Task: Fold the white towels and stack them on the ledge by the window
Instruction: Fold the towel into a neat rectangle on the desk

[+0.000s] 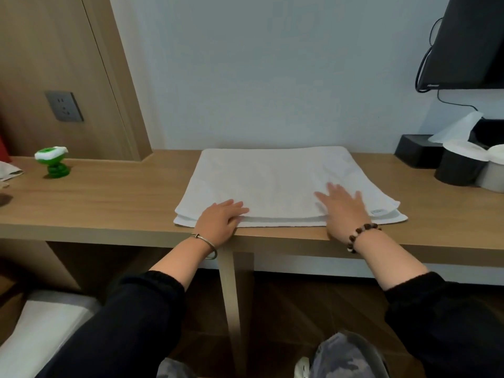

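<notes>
A white towel (275, 181), folded into two layers, lies flat on the wooden ledge (114, 195) against the wall. A small label shows at its near right corner. My left hand (219, 222) rests on the towel's near left edge, fingers laid flat over the fold. Spread flat, my right hand (342, 207) presses on the near right part of the towel. Neither hand grips anything.
A green and white gadget (53, 163) stands at the ledge's left. At the right are a black tissue box (417, 150), a black cup (458, 167) and a pale cup (492, 173). A dark screen (469, 42) hangs above. A wall socket (64, 106) sits left.
</notes>
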